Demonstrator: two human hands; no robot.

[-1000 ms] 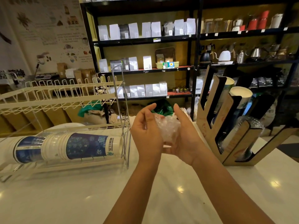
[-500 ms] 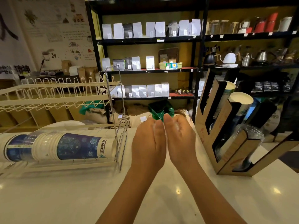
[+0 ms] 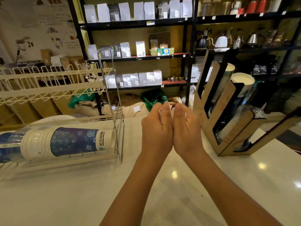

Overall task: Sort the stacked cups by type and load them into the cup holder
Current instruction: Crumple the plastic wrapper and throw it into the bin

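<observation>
Left hand and right hand pressed side by side above the white worktop, backs up, thumbs touching. Squeezed between them, a small wad of clear plastic wrap, only a shiny edge peeking out by the left thumb (too hidden to say more). Both hands curled closed around that wad.

To the left, a white wire rack standing on the worktop. On its bottom shelf, a stack of paper cups lying on its side, white with a blue flower print, open ends pointing left, the bottom of the last cup near the rack's right end. Farther left in the same row, more blue cups under a see-through sleeve, partly cut off by the edge of the view.

To the right, a wooden cup holder with slanted slots, standing on the worktop close to the right hand but not touching it. In the back slots, two stacks of paper cups with white rims poking out at the top. In a lower front slot, a stack of clear plastic cups. Front slot on the far right looking dark, contents hard to tell.

Behind everything, black shelves with rows of white bags, plus kettles on the right side.
</observation>
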